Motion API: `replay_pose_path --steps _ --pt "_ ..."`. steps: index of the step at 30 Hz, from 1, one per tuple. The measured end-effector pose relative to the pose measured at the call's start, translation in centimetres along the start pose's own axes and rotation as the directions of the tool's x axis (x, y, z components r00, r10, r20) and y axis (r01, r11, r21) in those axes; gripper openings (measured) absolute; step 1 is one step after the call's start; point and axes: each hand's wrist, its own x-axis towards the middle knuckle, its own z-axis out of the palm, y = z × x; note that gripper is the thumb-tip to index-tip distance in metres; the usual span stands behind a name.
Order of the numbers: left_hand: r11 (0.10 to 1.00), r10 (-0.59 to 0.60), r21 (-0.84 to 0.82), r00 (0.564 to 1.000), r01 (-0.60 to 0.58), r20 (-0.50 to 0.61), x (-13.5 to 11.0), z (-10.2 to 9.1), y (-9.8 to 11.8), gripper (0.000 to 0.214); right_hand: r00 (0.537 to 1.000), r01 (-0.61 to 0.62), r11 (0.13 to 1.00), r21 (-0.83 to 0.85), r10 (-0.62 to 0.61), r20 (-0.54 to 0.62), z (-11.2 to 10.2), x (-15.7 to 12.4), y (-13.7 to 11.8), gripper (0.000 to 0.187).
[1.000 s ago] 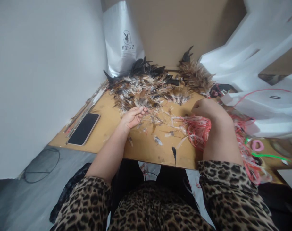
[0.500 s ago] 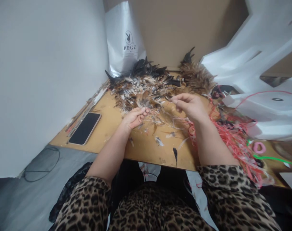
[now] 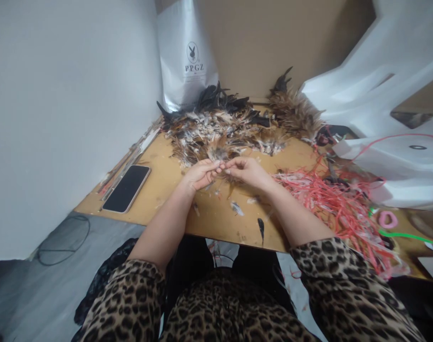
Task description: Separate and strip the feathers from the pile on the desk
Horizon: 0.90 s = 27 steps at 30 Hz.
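My left hand (image 3: 204,174) is closed in a pinch in the middle of the table. A fluffy brown and grey tuft of feathers (image 3: 218,148) rises from its fingertips. Against those fingertips, my right hand (image 3: 246,172) also pinches, its thumb and forefinger together. Whatever lies between the right fingers is too small to make out. Just beyond both hands spreads a heap of loose brown, white and black feathers (image 3: 205,126). Several small stray feathers lie nearer the table's front edge, among them a dark one (image 3: 261,227).
A phone (image 3: 126,189) lies at the left of the wooden table (image 3: 159,190). Behind the heap stands a silvery bag (image 3: 187,61). Tangled red and white strings (image 3: 337,204) cover the right side, near a brown feather bundle (image 3: 296,111), white sheeting (image 3: 390,166) and a pink ring (image 3: 388,219).
My right hand has moved left and toward me, from above the table's right part to my left fingertips. My left hand has stayed almost in place.
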Motion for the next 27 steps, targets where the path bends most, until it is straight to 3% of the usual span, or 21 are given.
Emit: replay_pose_path --steps 3,10,15,23,27 --pt "1.000 -0.012 0.013 1.000 0.013 -0.027 0.0 0.2 0.0 0.008 0.999 0.013 0.997 -0.081 -0.017 -0.049 -0.4 0.2 0.5 0.029" --pt "0.991 0.045 0.129 0.994 -0.031 -0.102 0.4 0.2 -0.6 0.005 0.990 -0.012 0.999 -0.053 0.004 -0.142 -0.3 0.5 0.6 0.031" --pt "0.956 0.075 0.290 0.988 -0.034 -0.133 0.3 0.5 -0.9 0.015 0.972 0.069 0.985 -0.160 -0.103 -0.211 0.1 0.8 1.0 0.025" --pt "0.821 0.152 0.567 0.983 -0.070 -0.098 0.4 0.5 -1.2 0.020 0.944 0.155 0.888 -0.433 -0.262 -0.200 0.2 0.8 1.0 0.018" --pt "0.746 0.202 0.661 0.974 -0.082 -0.107 0.7 0.0 -1.4 0.020 0.949 0.191 0.804 -0.563 -0.297 -0.102 -0.2 0.3 0.3 0.016"
